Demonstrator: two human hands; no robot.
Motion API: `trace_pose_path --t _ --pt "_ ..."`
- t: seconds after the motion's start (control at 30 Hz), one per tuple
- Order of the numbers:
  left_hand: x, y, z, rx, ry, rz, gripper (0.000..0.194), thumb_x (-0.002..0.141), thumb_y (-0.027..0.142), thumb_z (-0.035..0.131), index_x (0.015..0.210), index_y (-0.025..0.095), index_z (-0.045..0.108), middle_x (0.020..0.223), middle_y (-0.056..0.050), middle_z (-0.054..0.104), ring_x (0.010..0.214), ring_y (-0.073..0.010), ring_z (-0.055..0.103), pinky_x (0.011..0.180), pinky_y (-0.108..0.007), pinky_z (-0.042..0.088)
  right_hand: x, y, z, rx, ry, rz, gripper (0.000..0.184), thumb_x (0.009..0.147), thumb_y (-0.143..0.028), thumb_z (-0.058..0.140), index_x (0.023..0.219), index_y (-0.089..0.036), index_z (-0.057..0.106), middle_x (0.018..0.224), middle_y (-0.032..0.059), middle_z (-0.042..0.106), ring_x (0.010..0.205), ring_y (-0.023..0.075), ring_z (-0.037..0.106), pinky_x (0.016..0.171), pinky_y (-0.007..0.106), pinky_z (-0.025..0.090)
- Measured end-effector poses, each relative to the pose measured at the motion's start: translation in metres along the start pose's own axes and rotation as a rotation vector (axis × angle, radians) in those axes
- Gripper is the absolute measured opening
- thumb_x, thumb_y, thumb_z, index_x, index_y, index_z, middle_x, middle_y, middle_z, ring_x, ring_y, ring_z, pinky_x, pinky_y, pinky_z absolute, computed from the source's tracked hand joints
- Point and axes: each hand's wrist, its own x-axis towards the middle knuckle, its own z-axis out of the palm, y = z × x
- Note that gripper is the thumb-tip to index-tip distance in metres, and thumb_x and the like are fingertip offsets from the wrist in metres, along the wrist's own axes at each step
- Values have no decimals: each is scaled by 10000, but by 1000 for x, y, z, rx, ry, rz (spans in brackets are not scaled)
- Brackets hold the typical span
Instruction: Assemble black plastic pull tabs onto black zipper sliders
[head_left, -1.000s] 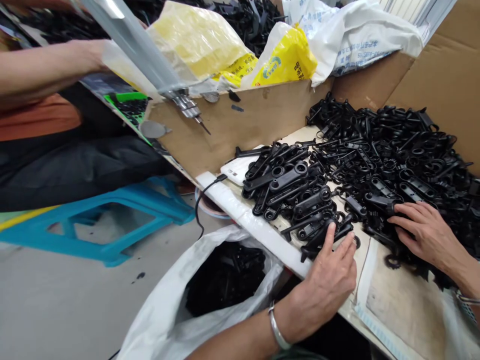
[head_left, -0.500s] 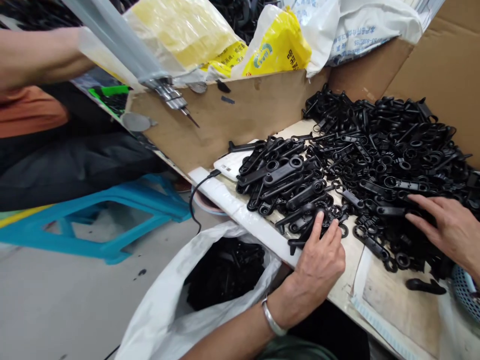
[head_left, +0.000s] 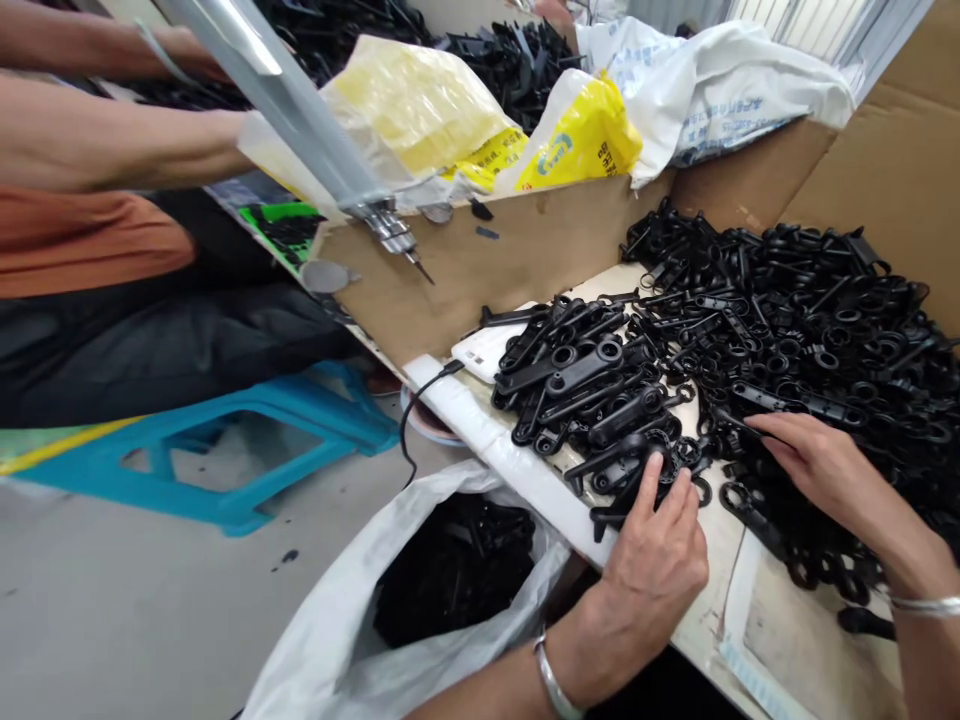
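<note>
My left hand (head_left: 656,565) lies with its fingers stretched out over the near end of a small heap of black plastic lever-shaped parts (head_left: 589,370), close to the table's front edge. The fingertips touch the parts there, among a few black rings. My right hand (head_left: 832,475) is at the near side of a larger pile of black plastic parts (head_left: 840,320). Its thumb and fingers pinch a dark, slim black plastic part (head_left: 735,418), mostly hidden among the others. A lone black part (head_left: 862,622) lies near the right wrist.
A white sack (head_left: 330,610) holding black parts stands open below the table edge. A drill-like tool tip (head_left: 401,240) hangs over the cardboard wall (head_left: 480,270). At left are a co-worker's arms (head_left: 120,140) and a blue stool (head_left: 225,490). A cable (head_left: 409,430) crosses the white edge strip.
My right hand has moved left across the pile and its fingers have closed on a part. My left hand stays on the small heap. The whole view has shifted slightly.
</note>
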Motion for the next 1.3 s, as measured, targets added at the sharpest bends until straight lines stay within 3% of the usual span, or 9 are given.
trace_pose_path --t 0.13,0.23,0.33,0.43,0.57,0.7,0.83,1.03,1.3 --pt "0 2 -1 0 -5 -2 265 936 184 518 1044 83 737 1218 -160 700 1270 -321 558 1139 -636 308 -36 47 -27 54 -81 -48 266 930 -322 492 1043 -309 731 984 21 770 808 238 742 691 377 630" --pt "1 4 3 -11 54 -20 251 920 195 539 1002 98 756 1188 -156 715 1254 -326 563 1173 -658 192 -40 64 -36 -65 -63 -21 225 897 -427 539 871 -347 747 838 10 771 655 264 727 530 402 602" --pt "2 5 7 -3 124 -28 246 912 195 540 936 117 773 1136 -146 737 1197 -321 596 1181 -676 88 -1 52 -31 -187 2 8 245 910 -444 524 953 -325 733 928 45 762 767 287 729 626 433 612" --pt "2 4 10 9 159 -18 241 902 204 545 918 123 771 1132 -149 739 1175 -332 609 1177 -695 15 71 25 -14 -243 36 -115 362 914 -331 519 1236 -218 639 1247 125 673 1081 312 668 867 459 586" --pt "1 4 18 -5 273 -55 219 869 187 551 804 127 752 1062 -140 760 1090 -319 658 1181 -701 22 170 -2 15 -329 -180 -151 654 822 -215 616 1442 -114 435 1540 209 394 1412 341 399 1123 491 394" --pt "0 8 32 -16 388 -98 229 855 157 529 755 130 733 983 -114 777 1016 -292 687 1189 -686 106 231 -8 41 -361 -501 -56 977 695 -338 769 1537 -237 285 1601 171 294 1477 363 267 1144 566 319" --pt "-2 12 45 20 420 -122 216 847 135 530 783 136 736 988 -76 781 1034 -255 678 1203 -666 134 255 -3 54 -372 -629 -1 1113 555 -356 863 1528 -299 324 1554 169 370 1429 419 341 1096 587 369" --pt "-6 16 54 66 382 -102 213 859 183 522 817 130 725 1096 -109 759 1103 -287 676 1192 -681 170 256 6 49 -388 -690 6 871 639 -258 751 1453 -348 457 1499 123 414 1204 376 582 951 496 503" --pt "-5 16 55 70 474 -169 259 828 115 478 824 122 737 977 -81 783 975 -242 719 1206 -617 237 273 30 51 -191 -824 8 977 605 -390 825 1493 -302 426 1610 104 267 1396 385 405 1066 465 441"
